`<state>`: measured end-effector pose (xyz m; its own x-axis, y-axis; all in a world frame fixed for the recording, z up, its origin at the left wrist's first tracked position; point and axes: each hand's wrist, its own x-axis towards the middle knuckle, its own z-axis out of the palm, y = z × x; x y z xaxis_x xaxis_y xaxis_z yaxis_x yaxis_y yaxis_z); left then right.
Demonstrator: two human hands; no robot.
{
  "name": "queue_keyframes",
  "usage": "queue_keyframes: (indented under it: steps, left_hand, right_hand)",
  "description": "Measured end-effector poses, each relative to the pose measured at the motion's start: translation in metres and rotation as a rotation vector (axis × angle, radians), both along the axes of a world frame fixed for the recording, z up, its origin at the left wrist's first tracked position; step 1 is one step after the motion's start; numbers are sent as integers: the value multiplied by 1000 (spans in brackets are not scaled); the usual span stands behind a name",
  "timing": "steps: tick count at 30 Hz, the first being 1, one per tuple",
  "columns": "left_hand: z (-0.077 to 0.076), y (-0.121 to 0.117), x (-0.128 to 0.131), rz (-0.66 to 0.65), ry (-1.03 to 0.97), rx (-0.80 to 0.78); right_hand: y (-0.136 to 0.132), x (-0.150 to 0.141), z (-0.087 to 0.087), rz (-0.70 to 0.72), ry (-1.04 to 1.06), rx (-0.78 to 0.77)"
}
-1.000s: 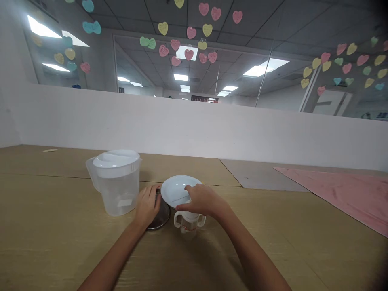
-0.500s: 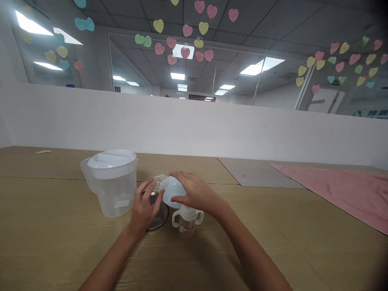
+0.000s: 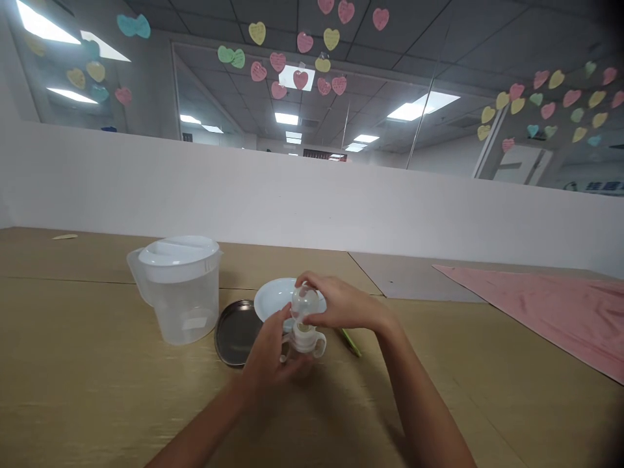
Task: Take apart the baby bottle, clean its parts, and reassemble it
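A clear dome-shaped bottle cap (image 3: 304, 304) is between the fingers and thumb of my right hand (image 3: 338, 303), just above the top of a baby bottle (image 3: 305, 342). The bottle stands upright, with a white collar and two white side handles. My left hand (image 3: 269, 348) is wrapped about the bottle's left side and lower part, so most of its body is hidden. Behind the cap lies a white bowl (image 3: 268, 298), partly covered by my hands. To the left, a round dark metal dish (image 3: 236, 333) rests on the table.
A lidded translucent pitcher (image 3: 184, 299) stands at left, its handle pointing left. A thin green item (image 3: 350, 343) lies under my right wrist, partly hidden. Pink cloth (image 3: 546, 302) covers the right side of the table (image 3: 463, 390). A white low wall (image 3: 312, 201) rises behind.
My left hand has moved from the cap to the bottle. My right hand has left the bowl and now holds the cap, which has shifted right, over the bottle. The metal dish is less covered.
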<state>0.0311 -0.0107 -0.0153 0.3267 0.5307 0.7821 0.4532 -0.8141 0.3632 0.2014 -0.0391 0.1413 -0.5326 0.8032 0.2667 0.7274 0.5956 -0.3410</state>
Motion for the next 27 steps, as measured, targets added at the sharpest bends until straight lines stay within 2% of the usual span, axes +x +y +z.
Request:
queue_keyframes:
  steps: [4,8,18,27]
  left_hand:
    - [-10,-6,13,-36,37,-118]
    - [-8,-10,16,-1,-29,-230]
    - [-17,-4,14,46,22,-155]
    - [-15,-4,12,43,27,-208]
  right_hand:
    - [9,7,-8,1,-184,-154]
    - [20,3,-20,55,-289,-229]
    - [25,-1,-24,43,-329,-277]
    - [34,4,-29,65,-297,-306]
